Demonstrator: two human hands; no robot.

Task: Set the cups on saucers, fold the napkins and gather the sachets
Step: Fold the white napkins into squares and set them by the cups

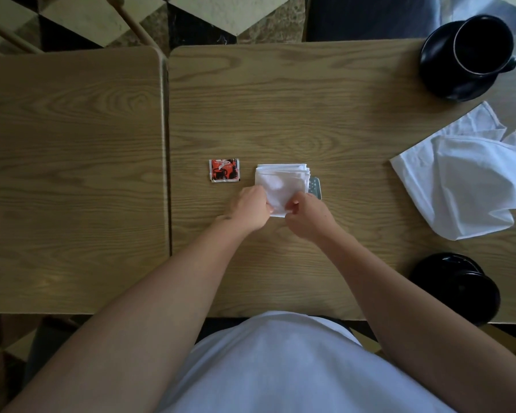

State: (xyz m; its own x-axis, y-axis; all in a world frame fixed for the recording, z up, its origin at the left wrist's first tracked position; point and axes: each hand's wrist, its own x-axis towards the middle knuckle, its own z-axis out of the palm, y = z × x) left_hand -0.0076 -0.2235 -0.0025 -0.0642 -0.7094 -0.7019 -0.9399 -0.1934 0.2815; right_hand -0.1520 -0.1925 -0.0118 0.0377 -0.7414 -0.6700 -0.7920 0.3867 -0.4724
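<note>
The folded napkin (280,181) lies flat near the middle of the right-hand table (280,108), a small white square with stacked layers showing along its far and right edges; all other places are given from it. The person stands at the table's near edge, both bare arms reaching to the napkin's near corner; the left hand (251,210) grips the near left edge, fingers curled onto the cloth; the right hand (309,214) pinches the near right corner between thumb and fingertips. A red sachet (224,170) lies flat just left of the napkin, apart from it; a silver sachet (315,187) shows at the napkin's right edge, partly covered by cloth and right hand. Well to the right, an unfolded napkin (459,180) lies loose and creased, running off the frame. Far right and beyond it, a black cup (483,44) stands on a black saucer (441,73). Near right, by the table's front edge, a second black saucer (429,272) carries a dark cup (471,296); its details are too dark to tell. A second table (72,174) abuts on the left.
</note>
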